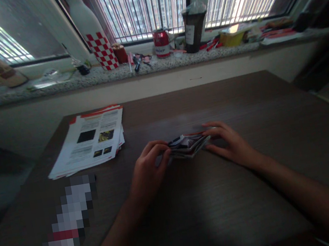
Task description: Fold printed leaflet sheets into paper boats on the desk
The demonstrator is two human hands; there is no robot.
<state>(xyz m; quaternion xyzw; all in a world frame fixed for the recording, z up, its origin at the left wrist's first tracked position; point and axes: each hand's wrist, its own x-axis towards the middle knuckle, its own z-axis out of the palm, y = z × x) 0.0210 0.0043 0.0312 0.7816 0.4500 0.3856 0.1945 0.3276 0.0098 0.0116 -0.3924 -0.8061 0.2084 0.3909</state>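
A small folded printed paper [189, 144] with several layers is held just above the dark table, its dark and pale picture side showing. My left hand [149, 169] pinches its left end between thumb and fingers. At the other end, my right hand [230, 145] has its fingertips on the upper right edge and its thumb beneath. The layers fan slightly apart along the near side. How far the fingers reach behind the paper is hidden.
A stack of printed sheets [92, 140] lies at the table's back left, with a blurred-out long object [67, 221] nearer me. On the granite sill [65, 86] stand a checkered bottle [100, 45], a red can [161, 43] and a dark drink cup [195, 28].
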